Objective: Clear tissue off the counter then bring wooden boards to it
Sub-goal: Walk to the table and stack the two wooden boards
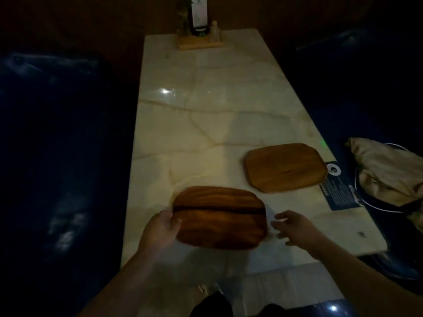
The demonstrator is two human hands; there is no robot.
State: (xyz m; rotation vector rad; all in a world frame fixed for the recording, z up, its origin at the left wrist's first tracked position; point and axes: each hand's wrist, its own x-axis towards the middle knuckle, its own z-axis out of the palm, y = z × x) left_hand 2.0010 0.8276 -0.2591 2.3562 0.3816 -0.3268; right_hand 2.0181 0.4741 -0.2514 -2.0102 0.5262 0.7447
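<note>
A dark wooden board (pixel 219 217) with a deep grain line across it is at the near end of the pale marble counter (pixel 206 124). My left hand (pixel 161 229) grips its left edge. My right hand (pixel 295 227) hovers just off the board's right edge, fingers spread and holding nothing. A second, lighter wooden board (pixel 285 167) lies flat on the counter near the right edge. No tissue shows on the counter.
A wooden holder with a bottle and small jars (pixel 199 40) stands at the far end. A dark printed card (pixel 341 191) lies at the right edge. Dark blue bench seats (pixel 57 145) flank the counter; a beige bag (pixel 386 172) rests on the right seat.
</note>
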